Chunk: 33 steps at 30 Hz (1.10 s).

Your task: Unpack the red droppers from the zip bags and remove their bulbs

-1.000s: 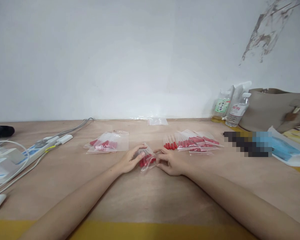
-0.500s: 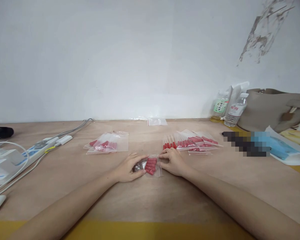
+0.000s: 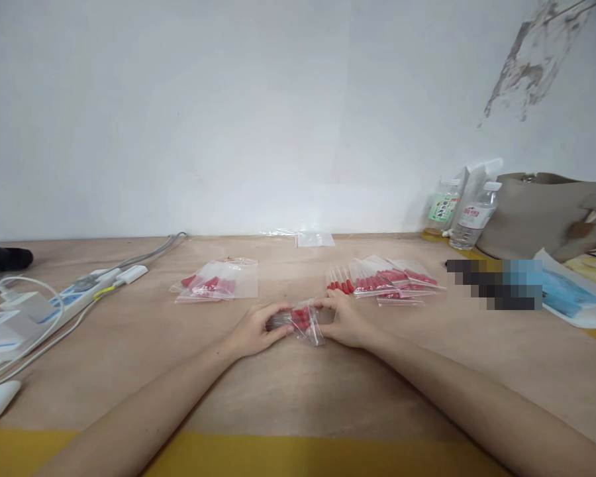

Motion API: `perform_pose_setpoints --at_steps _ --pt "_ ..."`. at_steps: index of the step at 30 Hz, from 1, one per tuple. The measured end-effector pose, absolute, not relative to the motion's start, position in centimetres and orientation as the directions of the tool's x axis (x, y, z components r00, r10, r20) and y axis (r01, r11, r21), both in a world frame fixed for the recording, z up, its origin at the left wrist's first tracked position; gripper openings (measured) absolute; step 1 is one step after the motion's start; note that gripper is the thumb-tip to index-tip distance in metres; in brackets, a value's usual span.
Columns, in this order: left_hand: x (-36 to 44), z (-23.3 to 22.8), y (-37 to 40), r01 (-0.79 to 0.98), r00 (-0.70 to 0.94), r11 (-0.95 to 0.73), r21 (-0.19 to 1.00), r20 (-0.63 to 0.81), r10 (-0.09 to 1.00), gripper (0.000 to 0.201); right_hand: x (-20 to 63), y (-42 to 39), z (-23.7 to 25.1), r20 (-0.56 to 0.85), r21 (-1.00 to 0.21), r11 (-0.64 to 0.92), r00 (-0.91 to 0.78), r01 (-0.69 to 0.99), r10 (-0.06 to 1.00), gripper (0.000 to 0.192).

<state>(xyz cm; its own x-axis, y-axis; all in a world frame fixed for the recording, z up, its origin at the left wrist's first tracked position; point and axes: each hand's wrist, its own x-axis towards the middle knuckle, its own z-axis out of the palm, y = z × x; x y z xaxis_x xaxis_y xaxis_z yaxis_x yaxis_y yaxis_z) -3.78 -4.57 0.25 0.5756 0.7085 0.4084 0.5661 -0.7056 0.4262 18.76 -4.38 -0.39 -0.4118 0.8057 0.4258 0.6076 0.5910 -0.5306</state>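
One clear plastic bag (image 3: 314, 334) of red rods (image 3: 302, 317), pinched by left hand (image 3: 257, 329) and right hand (image 3: 346, 319) behind tan worktop's (image 3: 273, 397) front edge; gentle seemed best.

A single camera, worn on the person's head, looked forward and down over the desk (image 3: 283, 397) to the wall (image 3: 228, 119), which filled the upper half. It sat close behind the left hand (image 3: 251, 331) and right hand (image 3: 348, 321), the forearms (image 3: 163, 405) entering from the bottom edge.
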Motion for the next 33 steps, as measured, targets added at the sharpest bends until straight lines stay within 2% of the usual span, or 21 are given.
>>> perform_pose_setpoints --at_steps 5,12,17,19,22,25,27,30,33 --pt "-3.9 0.1 -4.4 0.56 0.579 -0.722 0.407 0.431 0.692 0.033 18.2 -4.7 -0.3 0.436 -0.515 0.622 -0.444 0.59 0.783 0.042" --pt "-3.7 0.2 -4.5 0.577 0.582 -0.716 0.393 0.417 0.698 0.033 18.0 -5.1 0.2 0.516 -0.318 0.718 -0.522 0.619 0.679 0.023" --pt "-3.8 0.2 -4.4 0.582 0.585 -0.702 0.411 0.388 0.712 0.032 18.3 -5.1 0.2 0.562 -0.299 0.748 -0.524 0.592 0.64 0.019" --pt "-4.0 0.1 -4.2 0.592 0.572 -0.694 0.41 0.393 0.72 0.032 18.7 -4.8 0.0 0.591 -0.352 0.744 -0.482 0.567 0.647 0.022" --pt "-4.3 0.0 -4.0 0.6 0.551 -0.686 0.41 0.41 0.727 0.033 19.4 -4.2 -0.1 0.579 -0.545 0.703 -0.402 0.456 0.709 0.026" --pt "-4.5 0.0 -3.8 0.611 0.539 -0.681 0.405 0.417 0.732 0.034 20.0 -3.5 0.0 0.419 -0.807 0.525 -0.364 0.27 0.832 0.029" --pt "-4.6 0.1 -3.8 0.623 0.535 -0.675 0.395 0.415 0.736 0.034 20.4 -3.0 0.3 0.275 -0.921 0.354 -0.374 0.162 0.886 0.031" --pt "-4.6 0.4 -3.9 0.625 0.542 -0.674 0.393 0.402 0.738 0.033 21.5 -2.1 1.2 0.181 -0.975 0.216 -0.359 0.059 0.916 0.033" --pt "-4.6 0.5 -4.0 0.613 0.557 -0.685 0.394 0.399 0.728 0.032 23.5 -0.8 2.5 0.179 -0.981 0.194 -0.253 0.033 0.951 0.032"
